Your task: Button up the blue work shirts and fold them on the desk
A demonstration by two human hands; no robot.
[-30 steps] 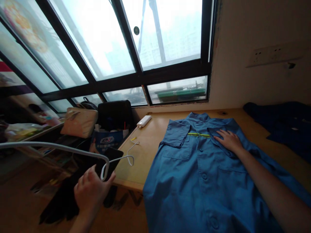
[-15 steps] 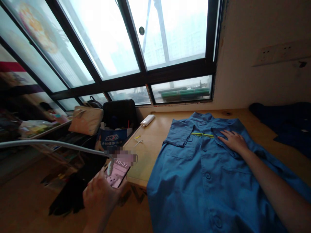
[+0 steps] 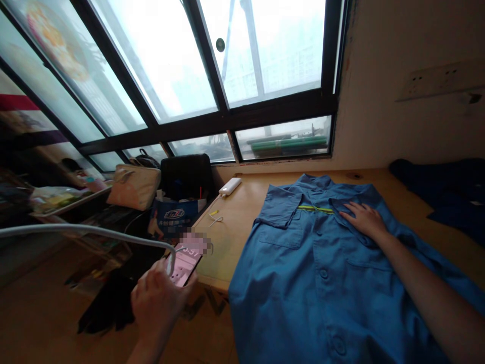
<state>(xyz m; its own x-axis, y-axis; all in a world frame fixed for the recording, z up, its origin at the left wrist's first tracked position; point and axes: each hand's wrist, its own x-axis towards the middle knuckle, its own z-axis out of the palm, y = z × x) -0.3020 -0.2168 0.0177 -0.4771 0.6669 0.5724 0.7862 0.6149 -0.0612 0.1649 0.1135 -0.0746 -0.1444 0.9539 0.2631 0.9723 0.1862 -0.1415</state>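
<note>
My left hand (image 3: 161, 296) is wrapped round a smartphone (image 3: 185, 265) with a lit pink screen, held beside the table's left edge. A pale cable (image 3: 113, 233) arches in from the left and bends down at the phone; part of the screen is blurred out. Spread out on the table lies a blue work shirt (image 3: 284, 283), buttons facing up, its two short sleeves folded in over the chest. A yellow-green strip (image 3: 310, 209) shows between the sleeves. My right hand (image 3: 364, 220) rests flat on the right sleeve, fingers stretched out.
A white power bank (image 3: 230, 187) with a short cable (image 3: 215, 218) lies on the wooden table (image 3: 235, 227). Dark blue clothing (image 3: 447, 187) is at the back right. Left of the table stand a blue bag (image 3: 176, 217), a beige case (image 3: 134, 186) and a black chair (image 3: 189, 169).
My left hand has shifted slightly up with the phone, and the arching cable has dipped a little. My right hand and the shirt have stayed in place.
</note>
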